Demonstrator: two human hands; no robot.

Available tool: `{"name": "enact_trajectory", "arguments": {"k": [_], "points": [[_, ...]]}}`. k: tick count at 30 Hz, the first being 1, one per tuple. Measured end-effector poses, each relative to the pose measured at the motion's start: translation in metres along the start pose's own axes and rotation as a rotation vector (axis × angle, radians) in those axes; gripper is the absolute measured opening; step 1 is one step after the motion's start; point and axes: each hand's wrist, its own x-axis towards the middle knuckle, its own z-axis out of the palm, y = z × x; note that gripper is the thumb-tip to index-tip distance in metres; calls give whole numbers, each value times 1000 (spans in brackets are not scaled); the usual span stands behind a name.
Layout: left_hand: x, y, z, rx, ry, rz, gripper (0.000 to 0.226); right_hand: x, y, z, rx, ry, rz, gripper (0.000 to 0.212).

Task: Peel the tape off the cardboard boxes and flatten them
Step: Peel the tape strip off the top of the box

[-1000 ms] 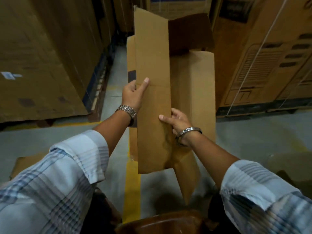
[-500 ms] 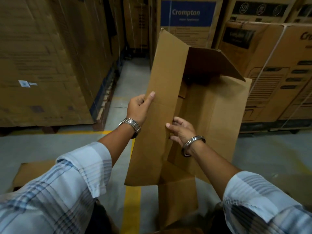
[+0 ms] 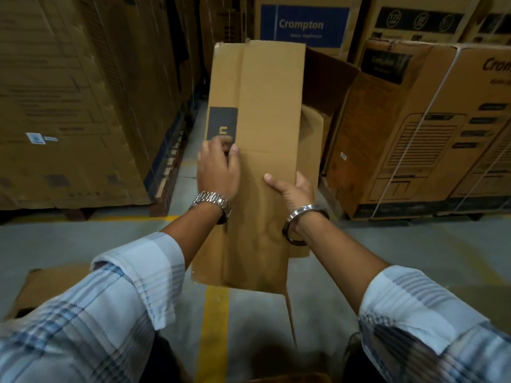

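Grey concrete floor (image 3: 83, 239) under me, crossed by yellow lines.

One yellow stripe (image 3: 214, 333) runs straight away from my feet; another yellow line (image 3: 116, 217) crosses in front of the left stack. A flat piece of cardboard (image 3: 49, 288) lies on the floor to my left, partly behind my sleeve. Tall brown cartons (image 3: 63, 106) stand on the left, raised on a pallet (image 3: 166, 178). Printed cartons (image 3: 431, 128) stand on the right, strapped with white bands, and an aisle of bare floor runs between the two stacks.
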Motion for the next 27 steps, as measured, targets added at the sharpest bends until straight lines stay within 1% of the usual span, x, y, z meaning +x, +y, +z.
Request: {"name": "enact_trajectory", "arguments": {"k": [2,5,7,9,11,14,18,20,22,23,25,26,27], "points": [[4,-17,-15,19,-35,-61,35,2,-5,-4,19,71,-10,30],[9,-49,-33,48,-153,-213,46,6,-9,-15,67,214,-4,30],[11,-68,-38,71,-219,-317,55,7,-13,-24,106,287,23,37],[9,-81,-40,76,-339,-419,65,7,-16,-34,103,342,71,43],[5,-88,-39,67,-454,-472,75,9,-16,-46,82,367,123,46],[0,-85,-35,60,-535,-504,81,11,-12,-63,34,387,237,63],[3,-80,-29,-46,-618,-604,90,12,-4,-76,28,357,329,92],[7,-82,-28,-67,-623,-614,92,19,3,-86,31,335,339,103],[7,-80,-28,-107,-559,-603,79,21,4,-88,-34,320,365,106],[6,-80,-27,-152,-501,-609,69,19,0,-85,-93,330,361,104],[0,-78,-26,-232,-375,-636,54,20,-6,-75,-214,309,359,89],[-3,-76,-26,-231,-334,-647,49,23,-6,-70,-255,292,367,81],[-6,-76,-25,-215,-315,-657,47,27,-5,-66,-289,297,397,78]]}}
